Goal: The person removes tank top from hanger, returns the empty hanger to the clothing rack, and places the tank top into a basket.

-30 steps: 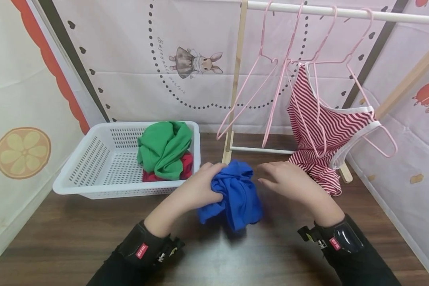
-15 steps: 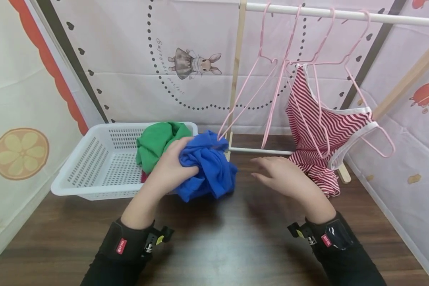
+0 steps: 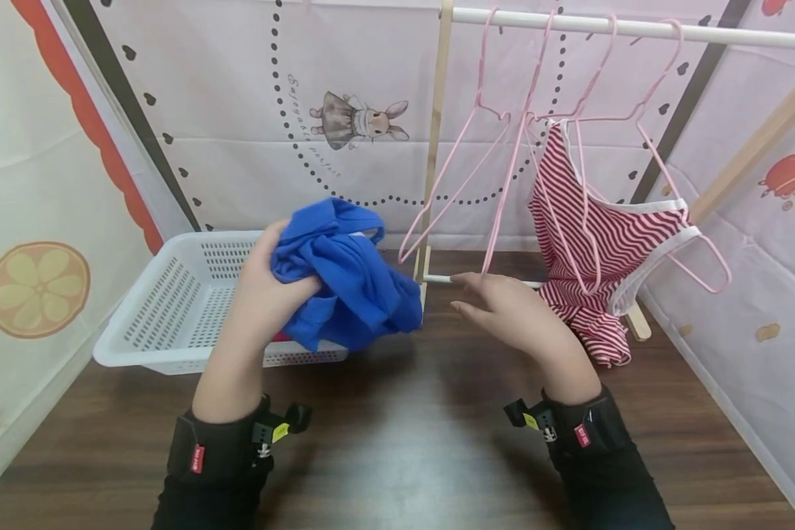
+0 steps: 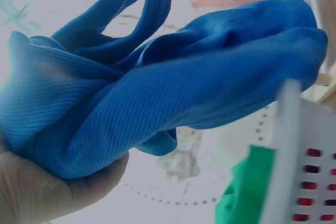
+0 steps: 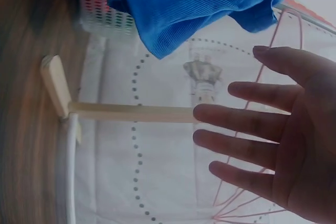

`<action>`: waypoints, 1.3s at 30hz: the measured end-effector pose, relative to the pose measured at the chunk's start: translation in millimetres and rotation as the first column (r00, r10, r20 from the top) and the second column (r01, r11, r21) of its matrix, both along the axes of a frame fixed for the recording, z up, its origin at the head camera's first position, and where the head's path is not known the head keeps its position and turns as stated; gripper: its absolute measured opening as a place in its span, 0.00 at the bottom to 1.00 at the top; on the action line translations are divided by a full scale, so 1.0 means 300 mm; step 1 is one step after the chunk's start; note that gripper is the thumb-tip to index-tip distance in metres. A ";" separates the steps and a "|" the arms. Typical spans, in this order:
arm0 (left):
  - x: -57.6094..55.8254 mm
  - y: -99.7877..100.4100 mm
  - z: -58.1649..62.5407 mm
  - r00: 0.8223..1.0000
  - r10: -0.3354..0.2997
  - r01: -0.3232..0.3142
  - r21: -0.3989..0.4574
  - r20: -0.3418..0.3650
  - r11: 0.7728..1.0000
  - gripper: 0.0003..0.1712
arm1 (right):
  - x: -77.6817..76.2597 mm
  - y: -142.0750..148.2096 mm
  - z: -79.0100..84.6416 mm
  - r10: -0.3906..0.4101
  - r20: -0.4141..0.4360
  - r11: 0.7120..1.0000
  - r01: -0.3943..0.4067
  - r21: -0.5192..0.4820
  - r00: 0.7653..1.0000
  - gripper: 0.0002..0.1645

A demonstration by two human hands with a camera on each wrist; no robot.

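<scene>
My left hand [image 3: 265,283] grips a bunched blue ribbed garment [image 3: 344,276] by its left side, holding it above the front right part of the white basket [image 3: 165,309]. In the left wrist view the thumb presses against the blue garment [image 4: 157,98], and a strap-like loop of it sticks up. My right hand [image 3: 513,313] is apart from the garment, near the low bar of the rack. Its fingers are straight and spread in the right wrist view, with nothing in the hand [image 5: 283,129]. A green cloth [image 4: 247,187] shows beside the basket wall in the left wrist view.
Several pink hangers [image 3: 497,184] hang from the white rail [image 3: 570,24] of a wooden rack at the right. A red-and-white striped top [image 3: 603,228] hangs on one. Printed fabric walls surround the brown wood-grain table [image 3: 397,456].
The left hand has raised the blue garment from low over the table and carried it left and back, over the basket, hiding the green cloth in the head view. The right hand has shifted slightly left.
</scene>
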State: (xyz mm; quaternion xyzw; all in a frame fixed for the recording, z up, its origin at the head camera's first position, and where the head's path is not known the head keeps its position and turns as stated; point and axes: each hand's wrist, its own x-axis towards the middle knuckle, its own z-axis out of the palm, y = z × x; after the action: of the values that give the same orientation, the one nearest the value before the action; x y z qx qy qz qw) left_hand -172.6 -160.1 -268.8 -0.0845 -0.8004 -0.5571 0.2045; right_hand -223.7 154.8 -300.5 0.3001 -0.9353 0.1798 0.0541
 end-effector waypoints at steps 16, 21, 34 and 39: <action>0.056 -0.111 0.060 0.896 0.378 -0.342 0.182 -0.234 0.922 0.34 | 0.056 0.005 0.030 -0.023 -0.015 0.999 0.023 0.037 1.000 0.36; 0.040 -0.151 0.046 0.881 0.421 -0.391 0.170 -0.217 0.905 0.34 | 0.051 -0.005 0.020 -0.026 0.004 0.998 0.026 0.060 1.000 0.36; -0.055 -0.279 -0.054 0.852 0.522 -0.520 -0.066 0.027 0.852 0.38 | 0.047 -0.021 0.006 -0.030 0.033 0.997 0.028 0.065 0.999 0.36; -0.082 -0.317 -0.088 0.849 0.521 -0.505 -0.151 0.091 0.850 0.41 | 0.046 -0.018 0.004 -0.032 0.034 0.997 0.030 0.066 0.999 0.37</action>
State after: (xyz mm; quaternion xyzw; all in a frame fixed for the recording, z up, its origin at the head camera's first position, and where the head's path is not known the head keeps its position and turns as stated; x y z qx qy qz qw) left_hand -197.3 -255.4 -295.1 0.1562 -0.8375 -0.4368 0.2888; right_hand -210.0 149.4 -299.2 0.2838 -0.9460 0.1536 0.0307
